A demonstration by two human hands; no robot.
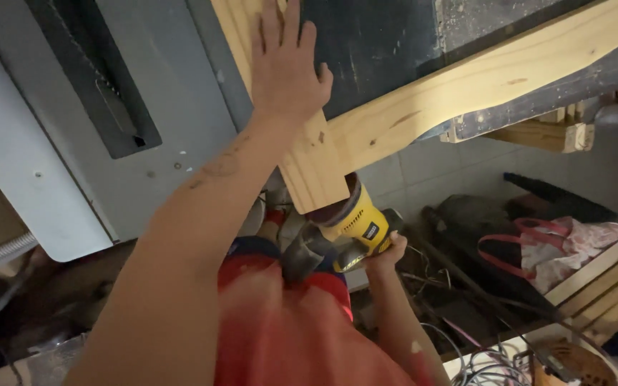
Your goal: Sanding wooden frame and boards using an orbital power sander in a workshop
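Yellow sander [355, 218] gripped by right hand [384, 254]; left hand [287, 64] fingers spread flat on plank [309, 154].

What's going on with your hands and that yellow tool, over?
Left hand flat on wooden board. Right hand gripping yellow sander, pad against board's end. Nothing blocking.

Probably workshop: table saw [101, 107], timber [466, 86]

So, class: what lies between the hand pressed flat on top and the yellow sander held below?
In the head view, the end of the pale wooden board lies between the left hand and the yellow sander, held by the right hand.
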